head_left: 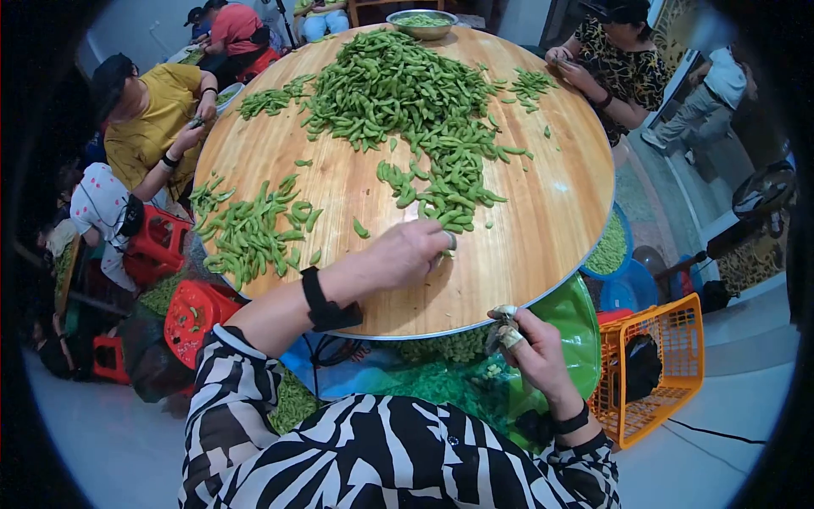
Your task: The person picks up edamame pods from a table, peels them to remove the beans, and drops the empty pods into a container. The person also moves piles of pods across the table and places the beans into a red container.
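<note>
My left hand [417,253], with a dark band on its wrist, reaches over the round wooden table [517,225]. Its fingers are curled together just below a trail of green soybean pods [454,191], and whatever they pinch is hidden under them. A pale wrap circles one fingertip. Beyond the front rim, my right hand [543,352] is closed, with pale wraps on its thumb and finger; I cannot tell what is between them. Beneath it hangs a green bag [564,327]. A big heap of pods [394,85] covers the back of the table, and a smaller pile [254,233] lies left.
A metal bowl [421,25] stands at the table's far edge. People sit at the left [161,114] and right [623,64] with pods before them. An orange crate [691,356], blue basin [626,246] and red stool [191,318] stand around the table.
</note>
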The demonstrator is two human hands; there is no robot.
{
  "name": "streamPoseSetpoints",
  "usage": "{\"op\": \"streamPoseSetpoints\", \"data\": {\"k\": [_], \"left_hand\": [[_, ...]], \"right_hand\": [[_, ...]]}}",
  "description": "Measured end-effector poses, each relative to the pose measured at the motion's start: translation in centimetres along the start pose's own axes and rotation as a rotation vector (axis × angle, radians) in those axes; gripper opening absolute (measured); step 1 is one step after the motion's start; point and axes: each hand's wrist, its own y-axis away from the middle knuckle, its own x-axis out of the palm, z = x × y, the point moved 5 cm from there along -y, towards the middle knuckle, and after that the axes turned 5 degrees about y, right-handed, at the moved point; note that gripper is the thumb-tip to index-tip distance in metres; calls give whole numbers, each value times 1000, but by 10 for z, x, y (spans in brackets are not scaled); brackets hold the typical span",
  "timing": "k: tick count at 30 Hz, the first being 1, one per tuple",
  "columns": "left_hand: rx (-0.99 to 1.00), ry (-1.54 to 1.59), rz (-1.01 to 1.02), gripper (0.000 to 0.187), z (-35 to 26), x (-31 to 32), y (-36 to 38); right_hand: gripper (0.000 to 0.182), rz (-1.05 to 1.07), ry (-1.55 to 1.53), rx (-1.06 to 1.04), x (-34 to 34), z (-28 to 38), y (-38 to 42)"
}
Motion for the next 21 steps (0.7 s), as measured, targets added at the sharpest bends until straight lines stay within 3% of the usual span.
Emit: {"op": "streamPoseSetpoints", "data": {"k": [6, 12, 15, 18, 20, 21], "left_hand": [[1, 97, 25, 19, -2, 24, -54], [64, -91, -51, 12, 8, 62, -87], [41, -64, 98, 17, -4, 67, -80], [18, 247, 191, 19, -38, 65, -53], [-28, 546, 495, 21, -67, 49, -28], [9, 544, 475, 21, -74, 43, -16]], "right_hand": [[28, 6, 23, 11, 0, 0, 1], [27, -20, 6, -36, -1, -3, 3], [26, -103, -90, 30, -8, -8, 8], [26, -256, -231, -13, -22, -2, 9], [28, -364, -312, -12, -30, -7, 7], [29, -357, -332, -9, -32, -8, 6]]}}
